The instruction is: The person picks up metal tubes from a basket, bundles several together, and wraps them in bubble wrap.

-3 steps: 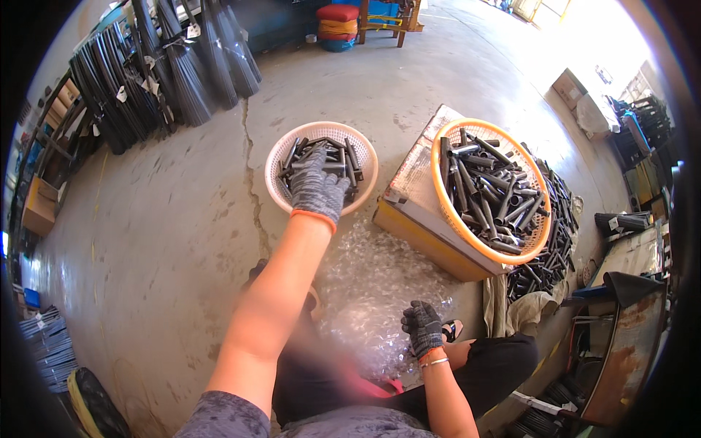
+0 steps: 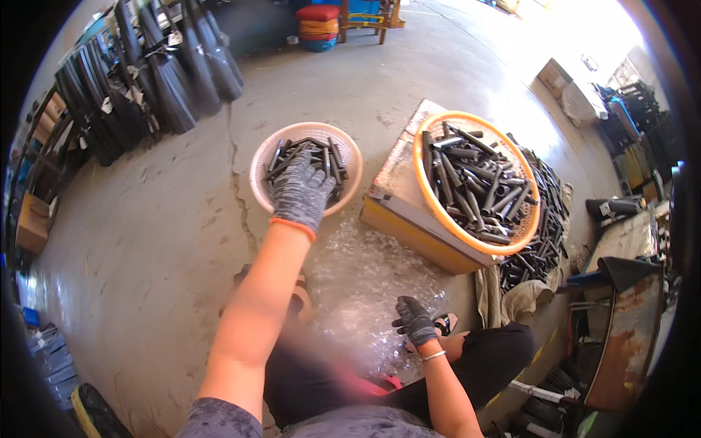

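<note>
My left hand, in a grey knit glove with an orange cuff, reaches into a pale pink plastic basket. Its fingers are spread and touch short black tubes lying in there; the fingertips are partly lost among them. Close to my right knee, my right hand wears a dark grey glove and hovers beside a heap of clear plastic bags. Its fingers are slightly bent with the thumb apart, and nothing shows in them. An orange basket, full of more black tubes, stands farther right.
Under the orange basket is a cardboard box. A large pile of black tubes lies on the floor behind it, next to cloth. Long dark rods stand bundled at the far left. Stacked cushions sit at the back.
The whole view has shifted, so the baskets appear farther left. My left hand remains in the pink basket with its fingers more spread. My right hand's fingers have loosened from a curl.
</note>
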`<state>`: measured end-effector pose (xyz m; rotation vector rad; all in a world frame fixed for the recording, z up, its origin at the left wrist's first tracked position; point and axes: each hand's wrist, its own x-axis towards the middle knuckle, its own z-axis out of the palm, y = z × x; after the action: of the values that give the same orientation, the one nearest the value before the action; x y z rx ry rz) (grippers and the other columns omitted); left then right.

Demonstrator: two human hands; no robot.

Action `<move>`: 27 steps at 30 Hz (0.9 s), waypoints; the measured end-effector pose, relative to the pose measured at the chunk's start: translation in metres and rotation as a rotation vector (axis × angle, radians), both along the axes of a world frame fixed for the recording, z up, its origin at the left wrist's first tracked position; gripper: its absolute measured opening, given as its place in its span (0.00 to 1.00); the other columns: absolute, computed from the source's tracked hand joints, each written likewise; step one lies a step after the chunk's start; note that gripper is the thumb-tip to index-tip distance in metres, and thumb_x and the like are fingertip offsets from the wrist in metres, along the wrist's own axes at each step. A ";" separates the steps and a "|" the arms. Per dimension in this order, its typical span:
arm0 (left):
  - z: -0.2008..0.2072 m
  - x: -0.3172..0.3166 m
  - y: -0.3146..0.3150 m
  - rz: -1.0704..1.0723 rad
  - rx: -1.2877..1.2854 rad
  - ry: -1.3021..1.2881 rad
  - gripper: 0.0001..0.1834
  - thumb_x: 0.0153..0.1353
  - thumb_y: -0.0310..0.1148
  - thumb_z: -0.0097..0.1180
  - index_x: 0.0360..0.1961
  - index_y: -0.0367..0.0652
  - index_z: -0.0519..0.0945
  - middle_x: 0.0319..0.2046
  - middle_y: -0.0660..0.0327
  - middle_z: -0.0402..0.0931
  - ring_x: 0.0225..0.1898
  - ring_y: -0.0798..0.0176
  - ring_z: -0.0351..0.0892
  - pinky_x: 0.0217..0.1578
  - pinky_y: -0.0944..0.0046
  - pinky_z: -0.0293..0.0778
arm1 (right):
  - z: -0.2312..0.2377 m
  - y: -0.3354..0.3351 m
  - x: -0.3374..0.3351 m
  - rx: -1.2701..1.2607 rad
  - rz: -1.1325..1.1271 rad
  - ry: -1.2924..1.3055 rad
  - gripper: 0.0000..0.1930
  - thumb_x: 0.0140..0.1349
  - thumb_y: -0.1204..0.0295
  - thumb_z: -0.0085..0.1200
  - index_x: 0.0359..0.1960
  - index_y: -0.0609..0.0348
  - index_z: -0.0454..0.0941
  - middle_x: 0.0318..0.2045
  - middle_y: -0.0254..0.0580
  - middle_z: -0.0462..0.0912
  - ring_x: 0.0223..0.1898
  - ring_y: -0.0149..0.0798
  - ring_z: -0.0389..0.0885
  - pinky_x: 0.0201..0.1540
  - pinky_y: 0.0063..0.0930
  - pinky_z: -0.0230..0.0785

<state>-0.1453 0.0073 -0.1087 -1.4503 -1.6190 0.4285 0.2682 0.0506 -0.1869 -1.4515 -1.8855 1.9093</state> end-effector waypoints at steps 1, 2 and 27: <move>0.007 0.019 0.008 -0.019 0.037 -0.851 0.15 0.62 0.31 0.40 0.47 0.48 0.75 0.46 0.57 0.75 0.53 0.58 0.70 0.64 0.48 0.54 | -0.001 0.004 0.004 0.336 0.244 -0.167 0.17 0.62 0.61 0.52 0.50 0.53 0.73 0.42 0.47 0.79 0.40 0.49 0.79 0.42 0.40 0.72; 0.016 0.031 0.010 -0.036 0.141 -1.383 0.16 0.63 0.31 0.38 0.49 0.47 0.74 0.49 0.56 0.73 0.56 0.57 0.69 0.64 0.47 0.53 | 0.006 0.008 0.004 0.663 0.495 -0.338 0.19 0.61 0.61 0.53 0.52 0.54 0.73 0.42 0.49 0.79 0.45 0.51 0.78 0.48 0.41 0.71; 0.074 0.102 0.030 -0.582 0.751 -2.736 0.10 0.64 0.32 0.49 0.43 0.41 0.75 0.39 0.57 0.77 0.42 0.57 0.77 0.44 0.58 0.75 | 0.128 0.083 -0.031 0.391 0.542 0.089 0.19 0.55 0.69 0.61 0.48 0.61 0.75 0.35 0.41 0.83 0.32 0.38 0.80 0.37 0.27 0.72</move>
<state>-0.0437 0.0369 -0.0350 -1.0497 -1.7954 -3.3067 0.2375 0.1335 -0.0587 -0.7826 -2.6069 1.5906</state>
